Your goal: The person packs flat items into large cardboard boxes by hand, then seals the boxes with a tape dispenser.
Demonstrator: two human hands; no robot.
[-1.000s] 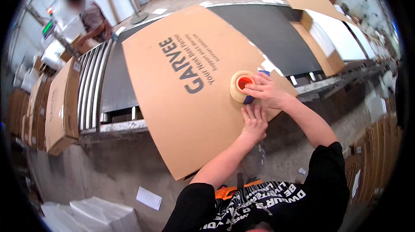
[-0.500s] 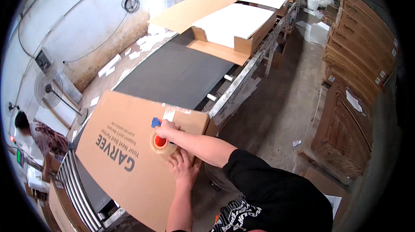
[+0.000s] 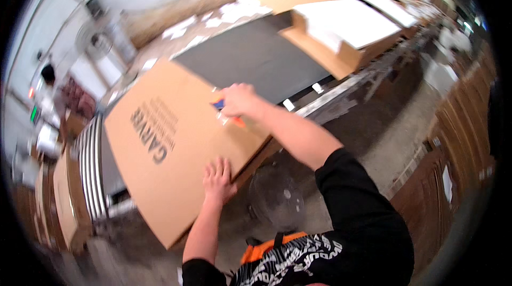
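Observation:
A large flat brown carton (image 3: 197,142) with dark printing lies in front of me on the conveyor. My right hand (image 3: 240,100) is closed on a tape dispenser (image 3: 218,104) at the carton's far edge. Only its blue part and a bit of orange show past the fingers; the hand hides the rest. Nearer to me, my left hand (image 3: 217,178) rests on the carton close to its near right edge, fingers spread and holding nothing.
Beyond the carton runs the dark conveyor belt (image 3: 240,57), with an opened carton (image 3: 341,59) holding white panels. Metal rollers (image 3: 90,168) lie left, near a person (image 3: 74,97) and a fan (image 3: 96,41). Stacked brown cartons (image 3: 464,110) stand right.
My right hand has moved with the tape dispenser towards the carton's far edge, away from my left hand. The left hand stays on the carton. The whole view has shifted and turned.

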